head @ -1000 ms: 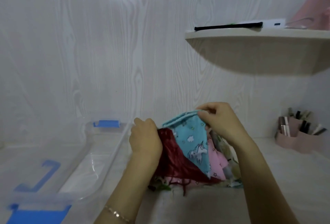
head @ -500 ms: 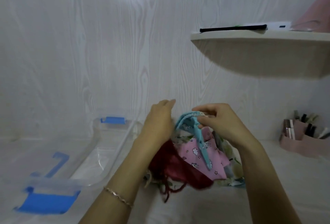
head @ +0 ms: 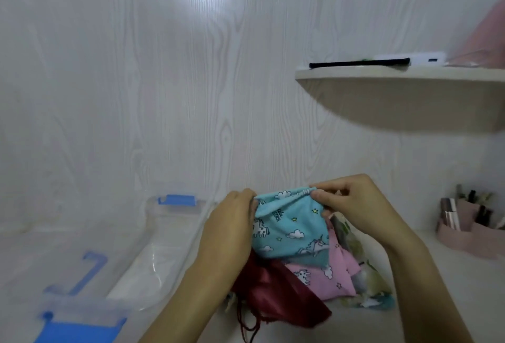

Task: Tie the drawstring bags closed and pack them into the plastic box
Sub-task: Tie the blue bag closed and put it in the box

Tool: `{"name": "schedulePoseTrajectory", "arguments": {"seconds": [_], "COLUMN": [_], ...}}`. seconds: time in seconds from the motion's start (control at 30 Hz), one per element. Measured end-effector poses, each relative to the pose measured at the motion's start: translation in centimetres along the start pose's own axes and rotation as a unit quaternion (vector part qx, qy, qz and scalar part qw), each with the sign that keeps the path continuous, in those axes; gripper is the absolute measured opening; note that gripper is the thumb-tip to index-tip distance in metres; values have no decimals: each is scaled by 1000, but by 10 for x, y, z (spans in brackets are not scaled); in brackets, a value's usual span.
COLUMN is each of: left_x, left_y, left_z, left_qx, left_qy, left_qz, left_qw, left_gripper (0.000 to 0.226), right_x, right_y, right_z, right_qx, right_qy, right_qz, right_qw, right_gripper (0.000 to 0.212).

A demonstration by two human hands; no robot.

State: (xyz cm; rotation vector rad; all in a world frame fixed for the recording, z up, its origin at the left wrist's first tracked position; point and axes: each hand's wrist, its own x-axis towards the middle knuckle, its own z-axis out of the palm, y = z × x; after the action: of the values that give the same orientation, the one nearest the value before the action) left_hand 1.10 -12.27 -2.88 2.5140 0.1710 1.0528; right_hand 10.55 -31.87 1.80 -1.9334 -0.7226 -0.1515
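Your left hand (head: pixel 232 230) grips the left end of the top hem of the blue unicorn-print drawstring bag (head: pixel 289 230). Its fingers curl over the cloth, and their tips are hidden behind it. Your right hand (head: pixel 355 206) pinches the gathered right end of the same hem between thumb and fingers. The bag is held up between both hands, above the pile and right of the clear plastic box (head: pixel 147 233). I cannot make out its cord, nor whether the mouth is tied.

Beneath it lie a pink unicorn-print bag (head: pixel 322 280), a dark red satin bag (head: pixel 276 299) partly covered by your left wrist, and a green floral bag (head: pixel 366 271) mostly buried. The red bag's cord (head: pixel 246 326) runs off the lower edge.

The box stands open, with a blue latch (head: pixel 177 200) at its far end; its near end is cut off. A pink organiser (head: pixel 470 230) at the right is blurred, its contents unreadable.
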Motion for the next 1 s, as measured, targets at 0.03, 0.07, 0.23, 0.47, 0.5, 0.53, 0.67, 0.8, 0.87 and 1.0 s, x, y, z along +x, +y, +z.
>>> {"name": "schedulePoseTrajectory", "arguments": {"seconds": [0.03, 0.07, 0.23, 0.47, 0.5, 0.53, 0.67, 0.8, 0.87, 1.0], "left_x": [0, -3, -5, -26, -29, -31, -34, -27, -26, -31], "left_y": [1, 2, 2, -3, -3, -2, -1, 7, 12, 25], "left_z": [-2, -5, -14, -20, -21, -23, -22, -21, -25, -38], "left_qx": [52, 97, 43, -181, -195, -197, -213, -518, -630, -711], "left_qy": [14, 26, 37, 11, 13, 17, 3, -43, -51, -50], "left_qz": [2, 5, -23, -50, -58, -62, -79, -227, -252, -241], "left_qw": [999, 995, 998, 982, 979, 978, 974, 824, 733, 659], "left_gripper": [24, 25, 44, 31, 26, 26, 45, 45, 39, 37], "right_x": [2, 3, 8, 17, 19, 19, 17, 8, 3, -11], "right_y": [0, 0, 6, 43, 49, 54, 54, 47, 43, 27], "right_z": [0, 0, -4, 4, 6, 9, 33, 59, 64, 62], "right_qx": [10, 18, 40, 167, 201, 251, 573, 671, 687, 700], "right_qy": [1, 1, -19, -33, -40, -56, -93, -103, -121, -113], "right_qz": [-2, -4, -19, 74, 99, 120, 178, 213, 211, 187], "right_qw": [1000, 1000, 999, 983, 974, 959, 795, 703, 685, 680], "right_gripper": [14, 13, 6, 41, 44, 44, 25, 22, 24, 36]}}
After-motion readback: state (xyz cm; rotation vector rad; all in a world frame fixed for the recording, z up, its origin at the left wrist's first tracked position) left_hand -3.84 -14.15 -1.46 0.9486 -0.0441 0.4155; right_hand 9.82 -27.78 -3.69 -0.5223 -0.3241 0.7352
